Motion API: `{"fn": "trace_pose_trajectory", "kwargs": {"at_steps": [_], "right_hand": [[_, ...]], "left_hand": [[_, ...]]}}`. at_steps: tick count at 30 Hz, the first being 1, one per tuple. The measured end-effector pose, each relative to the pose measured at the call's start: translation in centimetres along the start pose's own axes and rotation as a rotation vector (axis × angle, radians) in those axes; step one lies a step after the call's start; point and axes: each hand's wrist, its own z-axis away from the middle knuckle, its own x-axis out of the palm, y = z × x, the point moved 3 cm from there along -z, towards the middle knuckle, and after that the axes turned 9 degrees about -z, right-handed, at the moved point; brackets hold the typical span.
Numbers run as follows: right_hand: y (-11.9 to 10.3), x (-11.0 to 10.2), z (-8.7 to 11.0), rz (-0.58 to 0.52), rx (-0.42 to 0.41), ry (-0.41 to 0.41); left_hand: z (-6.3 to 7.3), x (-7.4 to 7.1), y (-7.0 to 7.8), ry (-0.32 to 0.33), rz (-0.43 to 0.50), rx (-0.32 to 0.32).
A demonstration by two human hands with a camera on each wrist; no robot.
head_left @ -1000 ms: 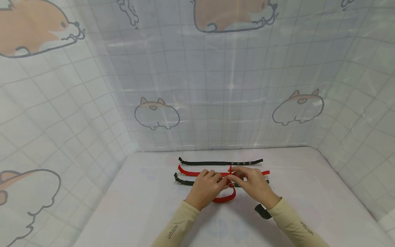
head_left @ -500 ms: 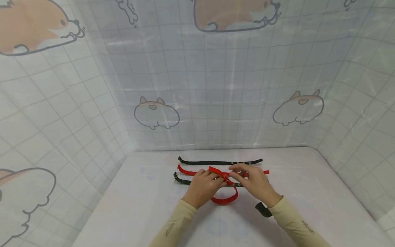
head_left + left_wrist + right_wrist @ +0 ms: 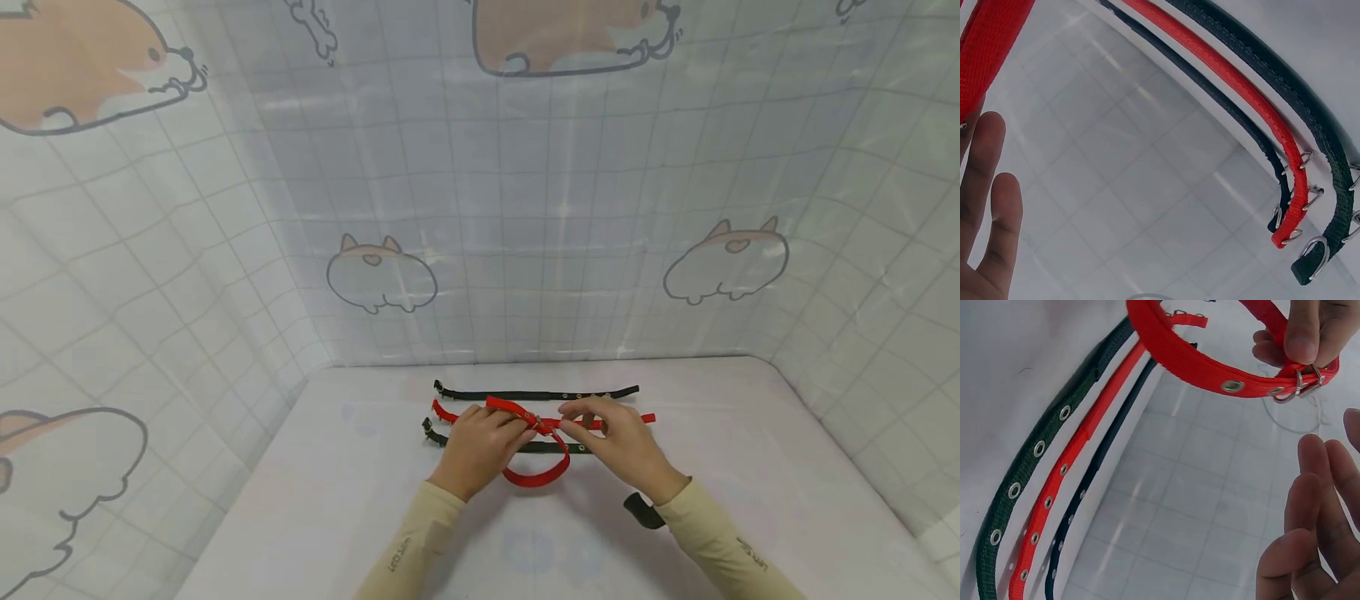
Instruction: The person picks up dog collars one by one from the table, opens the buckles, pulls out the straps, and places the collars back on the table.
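My left hand (image 3: 483, 446) pinches a red collar (image 3: 536, 480) near its metal buckle (image 3: 1310, 384), above the table. The collar is looped round through the buckle, and its free end (image 3: 501, 404) points to the left. Metal eyelets show along the band in the right wrist view. Just right of the collar is my right hand (image 3: 618, 442), its fingers (image 3: 1310, 519) loosely bent and apart from the band. Behind and below the hands lie a black collar (image 3: 517, 396), a second red collar (image 3: 648, 419) and a dark green collar (image 3: 551, 447), stretched out side by side.
A dark curved object (image 3: 642, 511) lies by the right sleeve, partly hidden. The white table (image 3: 360, 500) is bordered by a tile-patterned sheet (image 3: 517, 208) with cartoon dogs at the back and both sides.
The looped red collar has moved left with my left hand. Its free end, upright between both hands before, now leans left. My right fingers have come away from it.
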Motion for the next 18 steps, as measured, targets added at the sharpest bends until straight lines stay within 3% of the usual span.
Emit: {"fn": "trace_pose_trajectory", "kwargs": {"at_steps": [9, 13, 18], "right_hand": [[0.4, 0.3, 0.2, -0.045, 0.092, -0.055], [0.6, 0.8, 0.3, -0.049, 0.136, -0.109], [0.2, 1.2, 0.1, -0.102, 0.152, -0.111]], "left_hand": [[0.0, -0.3, -1.0, 0.128, 0.160, -0.099], [-0.1, -0.4, -1.0, 0.164, 0.212, -0.115], [-0.2, -0.3, -0.6, 0.179, 0.292, -0.118]]}}
